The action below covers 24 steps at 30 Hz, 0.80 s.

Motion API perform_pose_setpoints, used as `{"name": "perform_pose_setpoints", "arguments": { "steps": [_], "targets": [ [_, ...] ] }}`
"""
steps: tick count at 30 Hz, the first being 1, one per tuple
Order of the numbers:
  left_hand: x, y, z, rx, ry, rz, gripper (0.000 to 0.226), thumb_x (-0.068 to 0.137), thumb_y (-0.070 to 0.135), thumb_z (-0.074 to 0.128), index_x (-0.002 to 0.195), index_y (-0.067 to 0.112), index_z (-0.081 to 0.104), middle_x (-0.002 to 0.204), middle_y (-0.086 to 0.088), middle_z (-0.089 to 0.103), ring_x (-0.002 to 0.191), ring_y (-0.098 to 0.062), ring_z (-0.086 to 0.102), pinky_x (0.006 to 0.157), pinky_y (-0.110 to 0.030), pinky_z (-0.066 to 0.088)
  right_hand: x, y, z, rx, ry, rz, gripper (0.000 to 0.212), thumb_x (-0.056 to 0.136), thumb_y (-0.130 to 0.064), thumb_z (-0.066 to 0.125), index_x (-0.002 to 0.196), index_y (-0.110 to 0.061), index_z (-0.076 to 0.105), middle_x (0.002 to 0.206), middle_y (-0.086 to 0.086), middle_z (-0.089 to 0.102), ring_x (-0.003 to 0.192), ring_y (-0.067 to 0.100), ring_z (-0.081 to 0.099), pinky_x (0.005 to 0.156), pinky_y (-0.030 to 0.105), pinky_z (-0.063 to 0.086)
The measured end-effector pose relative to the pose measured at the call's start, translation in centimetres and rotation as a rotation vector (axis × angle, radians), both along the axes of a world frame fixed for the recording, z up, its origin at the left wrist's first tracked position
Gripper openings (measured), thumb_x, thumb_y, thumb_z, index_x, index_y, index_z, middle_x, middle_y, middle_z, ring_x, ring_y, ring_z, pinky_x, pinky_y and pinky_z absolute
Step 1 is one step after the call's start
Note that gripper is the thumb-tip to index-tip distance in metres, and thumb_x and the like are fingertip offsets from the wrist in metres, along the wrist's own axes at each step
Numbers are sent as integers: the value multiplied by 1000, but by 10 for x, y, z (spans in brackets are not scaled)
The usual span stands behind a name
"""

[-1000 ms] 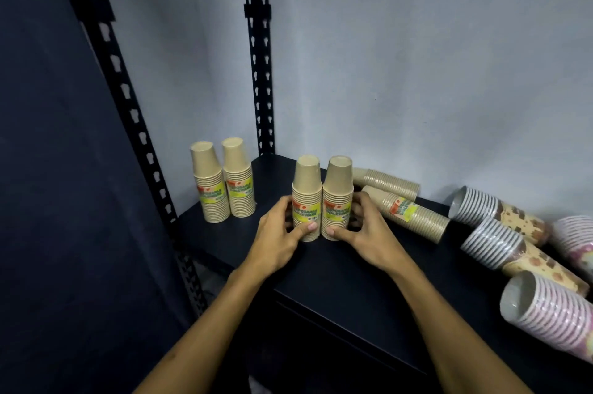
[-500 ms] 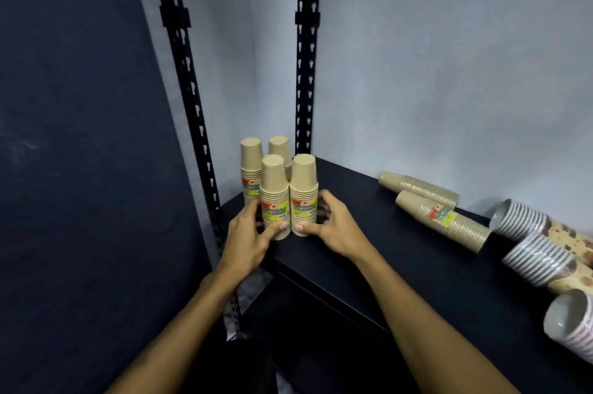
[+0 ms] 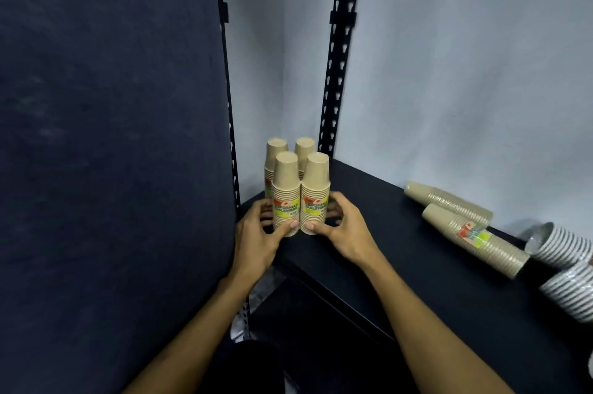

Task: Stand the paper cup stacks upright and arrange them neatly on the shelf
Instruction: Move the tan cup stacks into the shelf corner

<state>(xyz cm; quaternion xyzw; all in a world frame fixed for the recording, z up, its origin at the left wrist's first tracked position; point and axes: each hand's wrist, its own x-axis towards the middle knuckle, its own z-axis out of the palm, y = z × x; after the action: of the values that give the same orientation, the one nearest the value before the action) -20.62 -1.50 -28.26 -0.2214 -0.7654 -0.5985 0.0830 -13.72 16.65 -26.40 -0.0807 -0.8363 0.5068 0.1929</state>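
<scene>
Two upright brown paper cup stacks with yellow labels stand side by side at the shelf's left corner. My left hand grips the left front stack; my right hand grips the right front stack. Right behind them stand two more upright brown stacks, partly hidden. Two brown stacks lie on their sides further right on the black shelf, the nearer lying stack showing a label. White ribbed cup stacks lie at the right edge.
A dark blue panel walls off the left side. Black slotted uprights rise at the shelf's back corner against a pale wall. Bare shelf surface stretches between the upright group and the lying stacks.
Both hands have slid the two front stacks leftward along the shelf until they stand right in front of the two corner stacks. The view has swung left with them.
</scene>
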Motion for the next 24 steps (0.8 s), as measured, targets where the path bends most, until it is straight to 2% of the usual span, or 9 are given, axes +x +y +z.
{"name": "perform_pose_setpoints", "arguments": {
  "steps": [3, 7, 10, 12, 15, 20, 22, 24],
  "targets": [
    [-3, 0, -4, -4, 16, 11, 66, 75, 35, 88, 130, 12, 58, 121, 1, 68, 103, -7, 67, 88, -27, 58, -1, -3, -2, -5, -5, -11, 59, 78, -26, 87, 129, -19, 60, 118, -9, 70, 105, 1, 63, 77, 5, 43],
    [-3, 1, -6, -8, 54, 33, 68, 75, 36, 87, 132, 10, 59, 121, 1, 67, 103, -7, 67, 86, -15, 55, -1, -5, -5, -18, -14, -30, 68, 77, -31, 87, 135, -21, 53, 122, -11, 67, 110, -1, 61, 80, 7, 41],
    [-1, 2, -8, 18, 59, 43, 68, 75, 42, 85, 131, 14, 59, 120, 2, 67, 103, -4, 66, 87, -18, 55, -2, -5, -7, 3, -21, -47, 59, 80, -31, 85, 130, -21, 56, 124, -10, 68, 112, -1, 61, 79, 2, 40],
    [0, 3, -9, 26, 66, 38, 67, 77, 44, 83, 132, 16, 58, 121, 3, 67, 105, -4, 65, 89, -17, 53, -3, -5, -8, 22, -23, -53, 55, 81, -32, 84, 128, -22, 58, 127, -10, 68, 117, 2, 61, 83, 4, 39],
    [0, 4, -9, 23, 86, 40, 65, 78, 43, 82, 132, 15, 59, 122, 3, 66, 106, -3, 65, 89, -11, 51, -4, -3, -10, 23, -26, -50, 55, 82, -33, 83, 130, -22, 58, 133, -9, 66, 125, 4, 58, 88, 7, 37],
    [2, 5, -9, 28, 96, 53, 62, 78, 40, 83, 130, 15, 60, 120, 5, 66, 106, 0, 64, 88, -7, 48, -4, -4, -13, 47, -32, -40, 59, 85, -30, 80, 137, -22, 53, 138, -10, 63, 128, 2, 56, 88, 1, 34],
    [3, 6, -9, 27, 95, 54, 62, 78, 40, 83, 130, 14, 60, 121, 5, 65, 107, 0, 63, 88, -6, 47, -3, -4, -12, 57, -37, -35, 59, 87, -30, 79, 139, -22, 52, 139, -10, 63, 129, 2, 55, 91, 2, 34],
    [3, 7, -8, 18, 93, 53, 64, 78, 40, 82, 131, 13, 60, 122, 5, 65, 108, -1, 63, 91, -9, 49, -3, -4, -11, 62, -48, -32, 59, 89, -30, 77, 141, -23, 50, 140, -10, 62, 131, 3, 54, 100, 10, 38]
  ]
}}
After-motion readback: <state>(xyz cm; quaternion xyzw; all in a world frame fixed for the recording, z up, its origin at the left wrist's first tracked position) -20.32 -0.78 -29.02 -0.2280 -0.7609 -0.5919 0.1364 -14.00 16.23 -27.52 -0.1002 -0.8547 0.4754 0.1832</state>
